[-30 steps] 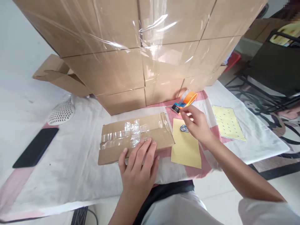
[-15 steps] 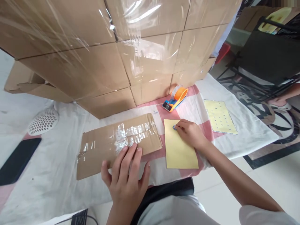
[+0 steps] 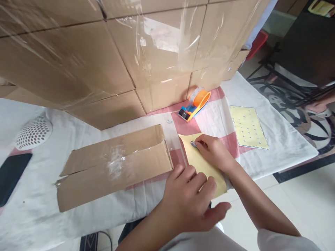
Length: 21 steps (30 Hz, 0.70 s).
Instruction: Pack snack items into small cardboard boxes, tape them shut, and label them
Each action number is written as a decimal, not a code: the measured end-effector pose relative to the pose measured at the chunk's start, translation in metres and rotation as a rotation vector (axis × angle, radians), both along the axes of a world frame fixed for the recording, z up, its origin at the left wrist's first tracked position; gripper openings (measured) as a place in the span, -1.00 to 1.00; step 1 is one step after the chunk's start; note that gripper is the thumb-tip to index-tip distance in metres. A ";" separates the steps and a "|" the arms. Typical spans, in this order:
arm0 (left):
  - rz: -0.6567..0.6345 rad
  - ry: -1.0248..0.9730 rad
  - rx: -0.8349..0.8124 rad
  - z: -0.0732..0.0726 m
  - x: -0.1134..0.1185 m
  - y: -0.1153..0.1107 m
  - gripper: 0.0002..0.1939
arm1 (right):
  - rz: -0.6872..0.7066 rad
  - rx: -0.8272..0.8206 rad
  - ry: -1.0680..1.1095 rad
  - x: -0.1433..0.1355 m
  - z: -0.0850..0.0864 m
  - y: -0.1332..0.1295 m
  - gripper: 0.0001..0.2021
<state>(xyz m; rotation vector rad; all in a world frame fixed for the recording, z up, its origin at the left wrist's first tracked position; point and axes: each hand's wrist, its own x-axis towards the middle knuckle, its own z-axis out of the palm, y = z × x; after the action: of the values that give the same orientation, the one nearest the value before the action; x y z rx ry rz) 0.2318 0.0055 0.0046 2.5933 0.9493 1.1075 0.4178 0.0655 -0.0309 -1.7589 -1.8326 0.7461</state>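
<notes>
A yellow sticker sheet (image 3: 206, 170) lies near the table's front edge, its upper left corner lifted a little. My right hand (image 3: 216, 153) pinches a small blue-grey sticker (image 3: 193, 143) at the sheet's upper part. Whether the sticker is fully off the sheet I cannot tell. Over the sheet's lower left part is my left hand (image 3: 188, 198), fingers bent but apart and thumb stretched to the right. Its fingertips are partly hidden. To the left lies a long cardboard box (image 3: 141, 162), with clear tape across its middle seam.
Tape-covered cardboard boxes (image 3: 162, 66) form a wall behind. An orange and blue tape dispenser (image 3: 196, 104) stands before them. Another yellow sheet (image 3: 247, 127) with small dots lies right. A phone (image 3: 13, 177) and a white perforated object (image 3: 34, 132) are left. A person's foot shows beyond a dark chair (image 3: 306, 52).
My left hand has left the cardboard box and moved right, over the yellow sheet. The box now shows a different taped face. The sheet has tilted slightly, with its corner raised.
</notes>
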 end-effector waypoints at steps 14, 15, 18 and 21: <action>0.121 0.451 -0.303 -0.050 0.014 0.013 -0.62 | 0.093 0.005 0.135 0.008 -0.010 0.001 -0.80; 0.124 0.453 -0.290 -0.051 0.014 0.014 -0.65 | 0.043 0.024 0.162 0.009 -0.010 0.001 -0.81; 0.139 0.469 -0.258 -0.054 0.015 0.015 -0.69 | -0.118 0.141 0.298 0.011 -0.003 -0.001 -0.84; 0.139 0.452 -0.223 -0.051 0.018 0.011 -0.71 | -0.222 0.274 0.414 0.004 0.012 -0.013 -0.83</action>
<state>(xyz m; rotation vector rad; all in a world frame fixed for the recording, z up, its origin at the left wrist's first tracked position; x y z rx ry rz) 0.2498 0.0168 -0.0463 2.6658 1.2756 0.4043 0.4222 0.0525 -0.0193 -1.4695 -1.3675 0.6739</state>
